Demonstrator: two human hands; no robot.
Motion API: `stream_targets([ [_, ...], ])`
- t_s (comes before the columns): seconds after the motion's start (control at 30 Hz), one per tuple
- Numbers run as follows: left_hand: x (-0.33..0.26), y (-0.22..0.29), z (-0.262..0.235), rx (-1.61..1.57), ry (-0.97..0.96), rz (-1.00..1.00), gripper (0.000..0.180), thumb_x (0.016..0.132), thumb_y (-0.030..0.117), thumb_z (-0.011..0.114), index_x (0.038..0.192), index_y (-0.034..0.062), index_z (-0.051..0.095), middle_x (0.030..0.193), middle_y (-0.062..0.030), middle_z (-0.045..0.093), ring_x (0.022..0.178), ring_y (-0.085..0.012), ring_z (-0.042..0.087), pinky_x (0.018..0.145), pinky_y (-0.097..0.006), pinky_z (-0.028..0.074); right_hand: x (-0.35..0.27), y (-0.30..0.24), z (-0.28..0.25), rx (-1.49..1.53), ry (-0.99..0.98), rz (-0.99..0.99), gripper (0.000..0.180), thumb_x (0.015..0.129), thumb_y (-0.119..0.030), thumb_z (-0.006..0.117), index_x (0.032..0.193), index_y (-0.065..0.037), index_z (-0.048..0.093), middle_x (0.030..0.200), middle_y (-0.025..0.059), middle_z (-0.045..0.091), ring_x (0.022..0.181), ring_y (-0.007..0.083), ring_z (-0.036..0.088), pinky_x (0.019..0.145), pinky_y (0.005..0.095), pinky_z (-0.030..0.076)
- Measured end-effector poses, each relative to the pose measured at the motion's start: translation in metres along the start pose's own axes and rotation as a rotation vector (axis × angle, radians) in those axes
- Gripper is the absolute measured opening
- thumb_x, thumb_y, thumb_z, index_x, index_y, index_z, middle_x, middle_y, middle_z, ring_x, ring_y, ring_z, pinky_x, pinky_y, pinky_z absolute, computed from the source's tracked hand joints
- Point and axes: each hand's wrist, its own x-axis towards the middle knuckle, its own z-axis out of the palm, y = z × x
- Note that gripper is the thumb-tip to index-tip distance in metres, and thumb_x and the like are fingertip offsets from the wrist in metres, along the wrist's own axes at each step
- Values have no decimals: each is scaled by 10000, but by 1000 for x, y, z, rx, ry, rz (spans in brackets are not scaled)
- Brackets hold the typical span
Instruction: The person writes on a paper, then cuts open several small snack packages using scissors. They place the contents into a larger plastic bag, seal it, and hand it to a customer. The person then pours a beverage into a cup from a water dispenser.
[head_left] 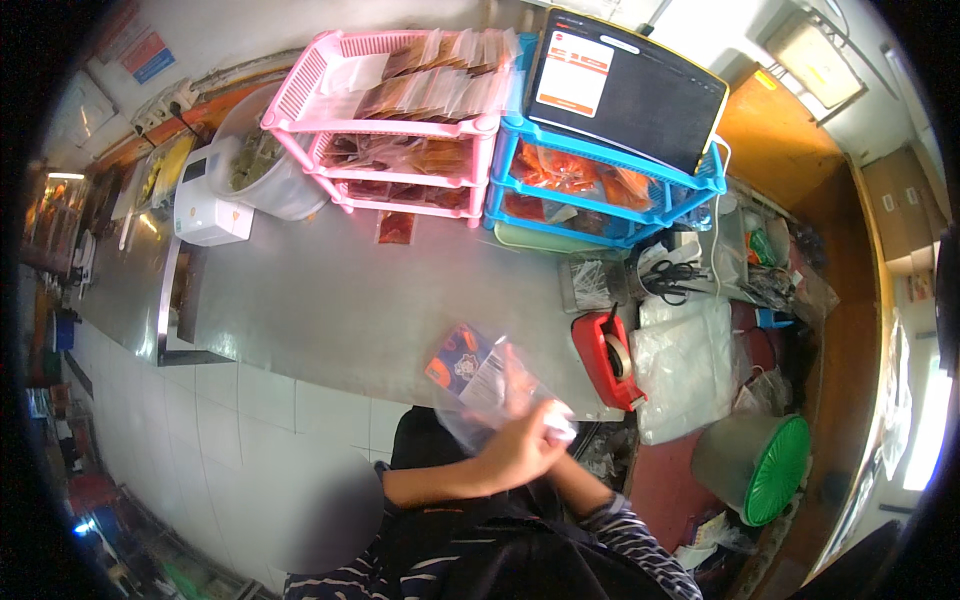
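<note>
A clear plastic bag point(470, 412) hangs in front of me over the counter's near edge. Inside or against it show a dark blue and orange printed card point(462, 360) and a white label point(484, 382). An orange-pink shape shows blurred through the plastic; what it is I cannot make out. My left hand point(522, 442) is closed on the gathered end of the bag, with a whitish bunched bit by its fingers. My right hand is mostly hidden behind the left one, at the same end of the bag; its fingers do not show clearly.
On the steel counter point(300, 300) stand a pink rack point(400, 125) of packets, a blue rack point(590, 185) below a screen point(625, 90), and a red tape dispenser point(605, 360). Clear bags point(685, 365) lie at right, above a green-lidded tub point(780, 470). Black scissors point(672, 280) stand behind.
</note>
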Motion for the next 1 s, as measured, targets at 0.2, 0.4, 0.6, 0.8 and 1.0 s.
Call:
stream_targets([
  [0.2,17,-29,-80,549,-315,615,592,636,514,723,1049,111,587,1096,-28,529,996,-208,499,816,-386,361,-15,124,52,-578,-434,199,355,725,-200,627,1051,-71,575,1043,159,584,1018,307,554,917,424,396],
  [0.4,15,-157,-91,941,-411,257,950,633,562,657,1402,152,279,1500,-52,164,1377,-248,174,1095,-532,69,-6,124,49,-142,-403,-595,417,608,-138,644,998,-10,567,881,123,559,874,315,554,811,434,401],
  [0.6,2,-203,-66,1152,-427,354,677,819,465,467,1403,181,277,1497,29,185,1392,-226,115,1121,-444,73,-10,10,-2,-622,-130,-176,443,630,-53,642,1064,-58,554,960,131,500,958,319,464,770,423,392],
  [0.8,23,-180,-73,338,-546,288,648,813,455,496,1384,201,323,1484,-23,232,1372,-254,188,1084,-458,169,1,-6,7,-567,-439,-75,484,649,-22,594,1126,-43,512,964,185,560,768,364,622,644,428,520],
  [1.0,9,-185,-57,448,-173,266,242,710,378,648,841,183,589,1165,-30,518,1193,-240,385,996,-471,246,8,8,4,-19,-632,-209,441,659,-10,602,1093,-21,530,1024,162,566,850,319,609,713,377,490],
])
